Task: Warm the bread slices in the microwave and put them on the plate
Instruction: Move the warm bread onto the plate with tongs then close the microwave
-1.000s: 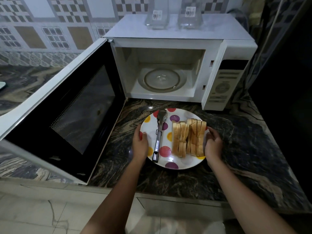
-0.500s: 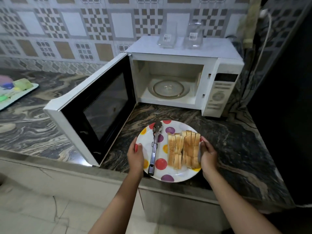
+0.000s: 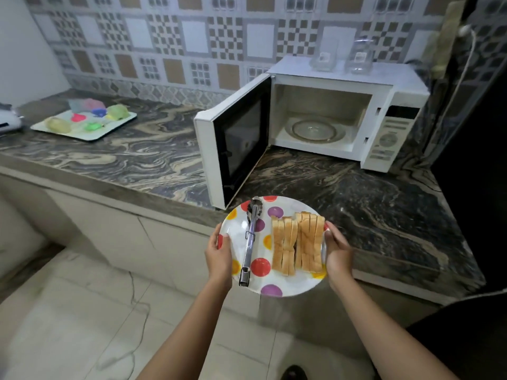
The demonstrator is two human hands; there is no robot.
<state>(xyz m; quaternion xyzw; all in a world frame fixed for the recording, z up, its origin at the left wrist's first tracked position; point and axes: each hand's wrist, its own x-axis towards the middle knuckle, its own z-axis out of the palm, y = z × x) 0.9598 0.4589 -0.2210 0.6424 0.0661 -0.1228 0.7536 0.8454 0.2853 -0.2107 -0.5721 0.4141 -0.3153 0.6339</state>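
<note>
Plate (image 3: 285, 290) gripped at opposite rims by left hand (image 3: 219, 256) and right hand (image 3: 338, 256), fingers clasped, past the counter's (image 3: 356, 193) front edge. Bread slices (image 3: 297, 242) near right rim, tongs (image 3: 251, 239) loose at left. Risk: tilting sends tongs or slices floorward. Microwave (image 3: 343, 113) open, empty.
</note>
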